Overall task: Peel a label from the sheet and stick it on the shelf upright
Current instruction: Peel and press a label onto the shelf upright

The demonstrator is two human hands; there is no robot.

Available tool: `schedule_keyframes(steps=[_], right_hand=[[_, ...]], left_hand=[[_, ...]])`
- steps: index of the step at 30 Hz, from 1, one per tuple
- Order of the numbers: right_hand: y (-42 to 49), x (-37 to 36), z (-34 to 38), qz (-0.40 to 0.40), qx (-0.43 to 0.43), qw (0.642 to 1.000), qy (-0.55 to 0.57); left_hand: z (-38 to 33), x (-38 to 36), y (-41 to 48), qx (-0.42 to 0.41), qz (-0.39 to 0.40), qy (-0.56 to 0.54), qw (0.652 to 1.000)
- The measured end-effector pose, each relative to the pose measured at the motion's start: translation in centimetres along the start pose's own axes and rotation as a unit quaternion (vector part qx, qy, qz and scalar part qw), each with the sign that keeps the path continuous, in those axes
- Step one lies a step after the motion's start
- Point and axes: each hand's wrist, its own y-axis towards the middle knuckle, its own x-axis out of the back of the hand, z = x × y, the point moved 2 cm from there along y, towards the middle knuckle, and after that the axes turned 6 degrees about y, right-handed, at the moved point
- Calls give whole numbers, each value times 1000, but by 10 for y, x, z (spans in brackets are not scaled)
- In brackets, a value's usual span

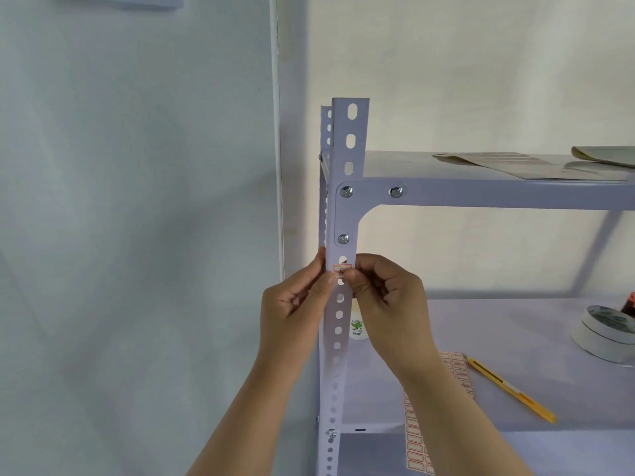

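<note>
- Fingertips (pixel 351 275) of the right hand (pixel 388 286) press a small red-bordered label (pixel 341 270) flat against the front face of the shelf upright (pixel 343 214), just below the corner bracket's lowest bolt (pixel 343 238).
- Left hand (pixel 292 304) comes in from the other side; its fingers pinch the label's left end at the upright's edge, apparently keeping it level while the right thumb smooths it down.
- Neither hand is relaxed: both are curled, with fingertips bearing on the label and the metal.
- Label lies across one of the upright's slots, so part of it likely has no backing there.
- Label sheet (pixel 453 367), with rows of red-bordered labels, lies on the lower shelf (pixel 498 324), partly hidden behind the right forearm, within easy reach.
- Yellow utility knife (pixel 512 389) and a roll of tape (pixel 606 333) lie on that shelf, well apart from the hands.
</note>
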Motion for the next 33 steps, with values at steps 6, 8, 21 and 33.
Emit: schedule_keyframes(steps=[6, 8, 21, 33], right_hand=[[-1, 0, -2, -4, -16, 1000, 6], [-2, -1, -2, -11, -19, 1000, 5], [2, -6, 3, -67, -36, 997, -11], [2, 5, -2, -4, -3, 1000, -15]], left_hand=[[0, 4, 0, 5, 28, -1, 1000], [-2, 4, 0, 7, 34, 7, 999], [-9, -3, -3, -4, -22, 25, 999], [-5, 0, 1, 13, -7, -8, 1000]])
